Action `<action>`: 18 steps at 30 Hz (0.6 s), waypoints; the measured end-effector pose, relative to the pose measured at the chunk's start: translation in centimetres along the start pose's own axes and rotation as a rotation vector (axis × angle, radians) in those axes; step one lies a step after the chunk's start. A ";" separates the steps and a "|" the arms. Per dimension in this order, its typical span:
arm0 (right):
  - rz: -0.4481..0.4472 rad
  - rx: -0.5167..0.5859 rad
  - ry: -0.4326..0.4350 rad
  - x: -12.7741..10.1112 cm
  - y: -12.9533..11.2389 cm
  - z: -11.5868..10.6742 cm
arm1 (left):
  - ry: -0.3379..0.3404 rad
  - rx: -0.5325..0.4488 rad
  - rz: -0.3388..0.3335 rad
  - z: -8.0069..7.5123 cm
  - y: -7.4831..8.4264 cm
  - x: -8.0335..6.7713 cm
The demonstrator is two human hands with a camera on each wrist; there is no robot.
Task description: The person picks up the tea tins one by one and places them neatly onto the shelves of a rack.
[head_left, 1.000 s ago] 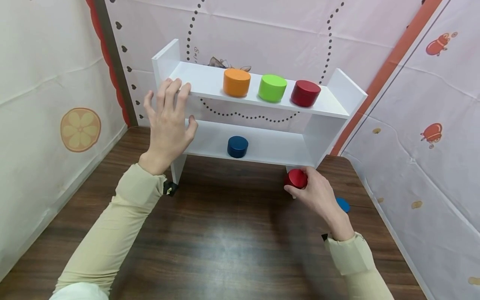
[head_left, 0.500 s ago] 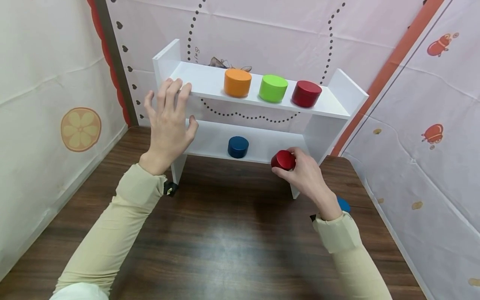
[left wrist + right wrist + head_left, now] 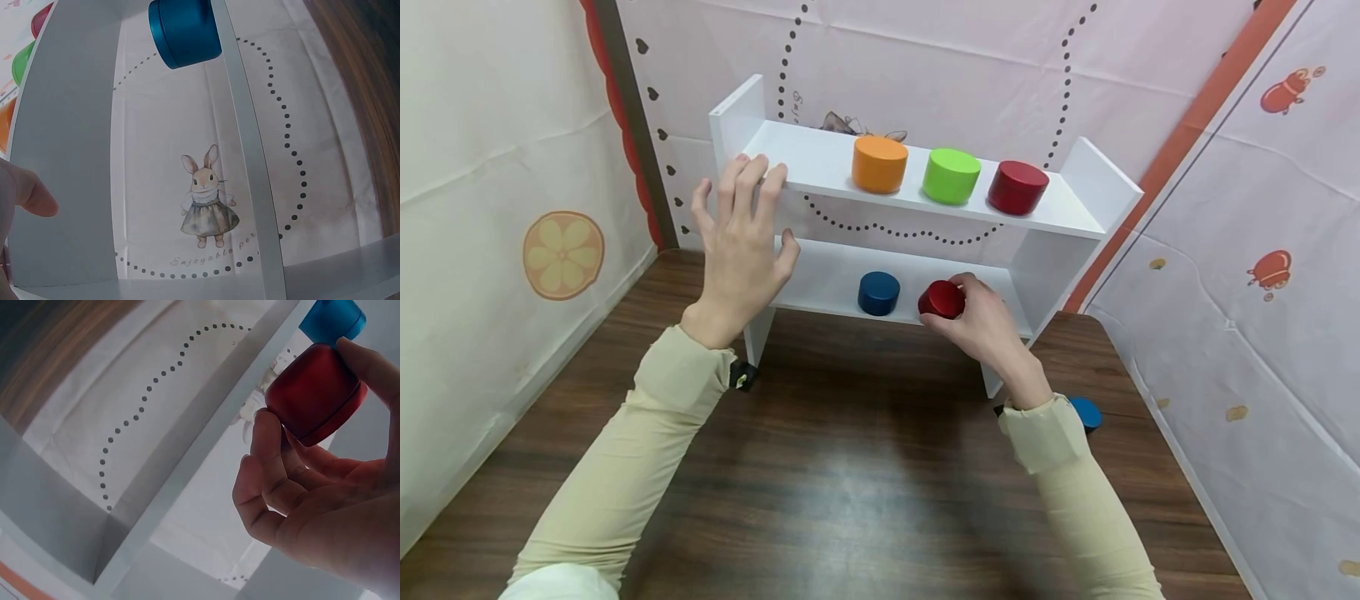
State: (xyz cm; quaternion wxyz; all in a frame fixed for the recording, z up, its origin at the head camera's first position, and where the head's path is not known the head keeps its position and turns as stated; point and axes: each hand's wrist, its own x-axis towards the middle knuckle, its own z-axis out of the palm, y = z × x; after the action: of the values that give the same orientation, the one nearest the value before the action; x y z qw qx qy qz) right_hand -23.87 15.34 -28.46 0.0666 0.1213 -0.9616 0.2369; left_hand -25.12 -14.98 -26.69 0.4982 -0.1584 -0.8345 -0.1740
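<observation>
My right hand [image 3: 983, 325] grips a round red tin [image 3: 942, 300] between thumb and fingers, at the front of the lower shelf [image 3: 827, 271]. In the right wrist view the red tin [image 3: 315, 394] is tilted in the fingers, with a blue tin [image 3: 334, 322] just beyond it. That dark blue tin [image 3: 878, 293] stands on the lower shelf, to the left of the red one. My left hand [image 3: 737, 250] rests its fingertips on the front edge of the upper shelf [image 3: 808, 158] at its left end. Its thumb [image 3: 39, 199] shows in the left wrist view.
On the upper shelf stand an orange tin [image 3: 880, 165], a green tin [image 3: 951, 177] and a dark red tin [image 3: 1018, 187]. Another blue tin [image 3: 1086, 413] sits on the wooden table [image 3: 850, 475] by my right forearm. White side panels [image 3: 1101, 187] bound the rack.
My right hand has carried the red tin up and left, from beside the rack's right leg to the lower shelf near the blue tin. My left hand stays in place.
</observation>
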 end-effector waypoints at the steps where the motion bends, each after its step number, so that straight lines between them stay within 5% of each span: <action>1: 0.006 0.000 -0.007 0.2 -0.1 0.1 | -0.001 0.001 -0.001 0.0 0.0 0.0; 18: 0.023 0.031 -0.019 0.5 0.4 0.6 | -0.022 0.013 0.004 -0.2 0.0 0.0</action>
State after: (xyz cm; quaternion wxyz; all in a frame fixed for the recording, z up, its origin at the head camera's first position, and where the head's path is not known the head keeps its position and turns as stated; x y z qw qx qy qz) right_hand -24.51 15.26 -29.09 0.0530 0.1132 -0.9598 0.2513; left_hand -24.95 -15.06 -26.59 0.4903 -0.1587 -0.8407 -0.1659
